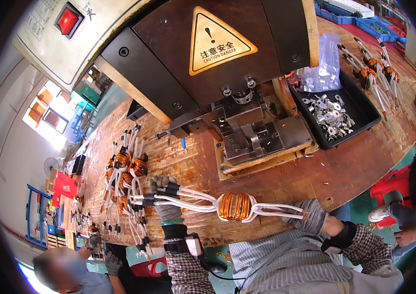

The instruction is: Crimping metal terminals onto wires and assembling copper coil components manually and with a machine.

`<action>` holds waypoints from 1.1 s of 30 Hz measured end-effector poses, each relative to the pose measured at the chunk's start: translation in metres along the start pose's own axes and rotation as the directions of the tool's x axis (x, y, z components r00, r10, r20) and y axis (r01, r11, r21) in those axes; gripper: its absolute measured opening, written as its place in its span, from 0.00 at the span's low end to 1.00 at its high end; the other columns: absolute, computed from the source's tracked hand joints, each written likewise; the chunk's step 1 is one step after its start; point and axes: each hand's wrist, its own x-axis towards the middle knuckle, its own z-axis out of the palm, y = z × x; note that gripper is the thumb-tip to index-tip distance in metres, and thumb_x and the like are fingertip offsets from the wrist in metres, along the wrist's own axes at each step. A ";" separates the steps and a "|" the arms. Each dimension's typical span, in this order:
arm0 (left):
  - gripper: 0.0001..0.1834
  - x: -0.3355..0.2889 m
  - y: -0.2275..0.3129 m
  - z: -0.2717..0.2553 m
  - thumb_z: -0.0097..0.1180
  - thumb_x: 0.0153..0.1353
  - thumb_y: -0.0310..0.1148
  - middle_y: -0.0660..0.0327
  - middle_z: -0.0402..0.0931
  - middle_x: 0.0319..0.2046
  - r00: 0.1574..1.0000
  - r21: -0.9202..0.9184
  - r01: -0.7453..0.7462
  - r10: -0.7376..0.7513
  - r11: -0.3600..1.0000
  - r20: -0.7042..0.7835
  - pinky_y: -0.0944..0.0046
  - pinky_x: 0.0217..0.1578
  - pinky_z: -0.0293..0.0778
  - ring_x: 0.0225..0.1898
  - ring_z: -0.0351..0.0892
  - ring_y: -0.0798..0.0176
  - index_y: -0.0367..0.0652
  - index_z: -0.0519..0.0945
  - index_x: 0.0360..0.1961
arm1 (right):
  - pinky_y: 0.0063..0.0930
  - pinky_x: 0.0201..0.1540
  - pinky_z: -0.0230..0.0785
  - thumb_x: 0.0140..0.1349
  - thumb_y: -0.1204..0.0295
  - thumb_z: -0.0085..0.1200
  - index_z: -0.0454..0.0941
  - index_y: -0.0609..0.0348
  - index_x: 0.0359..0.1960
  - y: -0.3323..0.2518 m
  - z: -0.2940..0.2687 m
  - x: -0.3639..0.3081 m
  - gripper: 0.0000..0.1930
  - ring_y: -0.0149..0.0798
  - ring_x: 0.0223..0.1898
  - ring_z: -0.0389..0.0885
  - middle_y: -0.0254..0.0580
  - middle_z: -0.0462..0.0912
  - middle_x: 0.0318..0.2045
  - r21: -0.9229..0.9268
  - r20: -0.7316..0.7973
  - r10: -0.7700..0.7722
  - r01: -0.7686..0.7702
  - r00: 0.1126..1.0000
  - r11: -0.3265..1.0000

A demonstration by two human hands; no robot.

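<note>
A copper-wound coil with long white-sleeved leads is stretched between my gloved hands, just above the near edge of the bench. My left hand, in a grey glove, is closed round the leads at the coil's left, where black sleeves cover their ends. At the other side, my right hand is closed at the white leads, with bare copper tips showing against the glove; its fingers are partly hidden. Beyond the coil stands a press with a metal die. A black tray beside it holds loose silver ring terminals.
Several coils with black-ended leads lie piled at left. More coils with white leads lie at the far right. A clear plastic bag of terminals rests in the tray. A red stool and other people are beside the bench.
</note>
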 end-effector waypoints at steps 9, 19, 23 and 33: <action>0.30 -0.014 0.052 -0.053 0.31 0.60 0.47 0.58 0.52 0.62 0.942 0.217 -0.007 -0.067 0.976 0.330 0.52 0.64 0.37 0.64 0.48 0.56 0.43 0.56 0.61 | 0.27 0.28 0.68 0.58 0.61 0.49 0.76 0.54 0.42 -0.015 -0.003 -0.003 0.14 0.42 0.26 0.78 0.45 0.80 0.28 -0.193 -0.005 -0.044 0.043 0.999 0.980; 0.27 -0.046 0.092 -0.022 0.35 0.60 0.55 0.64 0.74 0.26 0.778 0.552 -0.061 0.386 0.832 -0.495 0.60 0.23 0.68 0.22 0.69 0.65 0.46 0.75 0.44 | 0.32 0.21 0.63 0.57 0.61 0.49 0.78 0.53 0.36 -0.023 -0.003 -0.002 0.12 0.44 0.20 0.74 0.43 0.78 0.21 -0.583 -0.036 -0.017 -0.007 0.999 0.813; 0.21 -0.025 0.098 0.045 0.49 0.55 0.57 0.73 0.62 0.07 0.782 0.763 -0.121 0.534 0.635 -0.321 0.73 0.07 0.53 0.06 0.55 0.76 0.54 0.72 0.16 | 0.33 0.23 0.64 0.56 0.61 0.49 0.78 0.53 0.37 -0.021 -0.005 0.005 0.13 0.45 0.22 0.75 0.44 0.77 0.22 -0.410 -0.018 -0.170 0.148 0.985 0.900; 0.17 -0.068 0.113 0.164 0.43 0.61 0.44 0.73 0.59 0.13 0.695 0.976 -0.192 0.687 -0.106 0.211 0.77 0.12 0.52 0.12 0.52 0.81 0.41 0.74 0.33 | 0.40 0.23 0.66 0.54 0.58 0.48 0.77 0.51 0.32 -0.007 -0.005 0.006 0.13 0.51 0.22 0.74 0.46 0.77 0.23 -0.500 0.066 -0.110 0.128 0.992 0.857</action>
